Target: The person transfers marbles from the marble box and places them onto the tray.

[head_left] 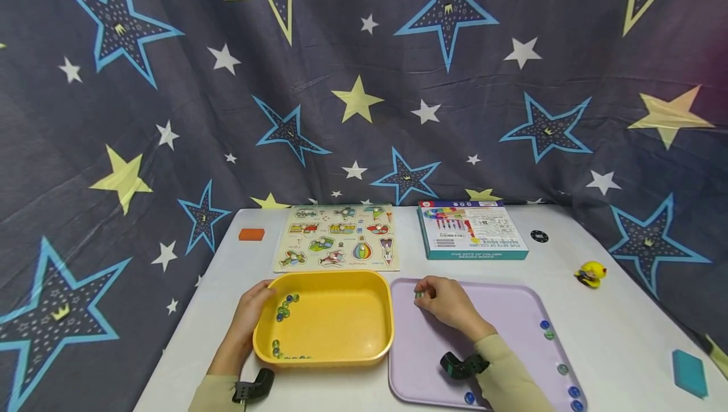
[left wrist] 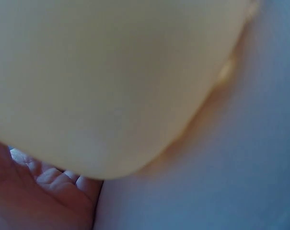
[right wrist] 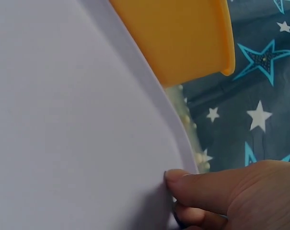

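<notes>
A yellow plastic tub (head_left: 324,364) stands in front of the person, with several green and blue glass marbles (head_left: 283,311) along its left side and near edge. The left hand (head_left: 248,314) holds the tub by its left wall; in the left wrist view the pale blurred wall hides part of that hand (left wrist: 53,196). To the right lies a lilac tray (head_left: 455,349). Above its far left corner the right hand (head_left: 449,303) pinches a greenish marble (head_left: 419,295) between thumb and fingers. In the right wrist view those fingertips (right wrist: 176,176) are beside the tray's rim, the marble mostly hidden.
Several marbles (head_left: 562,369) lie along the tray's right side, and a blue one (head_left: 469,397) near its front edge. Behind are a wooden picture puzzle (head_left: 341,238) and a boxed set (head_left: 474,232). An orange block (head_left: 251,234), black disc (head_left: 539,236), yellow duck (head_left: 591,274) and teal block (head_left: 689,373) lie around.
</notes>
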### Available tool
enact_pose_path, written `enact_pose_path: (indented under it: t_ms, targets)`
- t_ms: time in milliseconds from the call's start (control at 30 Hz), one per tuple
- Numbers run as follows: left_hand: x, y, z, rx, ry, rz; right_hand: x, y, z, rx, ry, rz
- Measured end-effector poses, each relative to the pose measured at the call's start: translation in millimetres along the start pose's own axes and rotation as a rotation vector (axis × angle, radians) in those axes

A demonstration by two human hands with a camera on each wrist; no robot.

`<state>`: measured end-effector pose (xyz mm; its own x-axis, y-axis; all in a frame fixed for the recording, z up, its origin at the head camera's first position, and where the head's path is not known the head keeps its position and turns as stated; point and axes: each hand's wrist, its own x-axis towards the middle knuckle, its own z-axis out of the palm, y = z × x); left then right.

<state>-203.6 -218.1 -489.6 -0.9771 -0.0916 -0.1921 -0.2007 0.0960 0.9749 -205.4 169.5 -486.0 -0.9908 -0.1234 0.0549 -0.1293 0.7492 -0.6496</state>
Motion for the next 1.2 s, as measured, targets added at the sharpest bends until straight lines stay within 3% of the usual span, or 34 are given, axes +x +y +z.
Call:
enact_pose_path:
  t_ms: [200, 300, 500, 733, 900, 1200]
  targets:
    - [-0.6, 0.5, 0.3, 0.007, -0.003, 0.000, -1, -3, -11, 0.054, -0.069, 0.003]
    - [-0.9, 1.3, 0.5, 0.007, -0.003, 0.000, -4, -9, -20, 0.065, -0.054, -0.014]
    - [-0.2, 1.9, 0.2, 0.006, 0.001, -0.004, -12, -48, -26, 0.120, -0.036, -0.143]
    - [0.9, -1.1, 0.9, 0.014, 0.011, -0.008, -15, -101, 8, 0.239, -0.136, -0.333]
    - [0.6, -3.1, 0.4, 0.020, 0.009, -0.009, -11, -124, 41, 0.223, -0.217, -0.353]
    - [-1.9, 0.3, 1.0, 0.000, 0.000, 0.000, -5, -159, 81, 0.084, -0.465, -0.363]
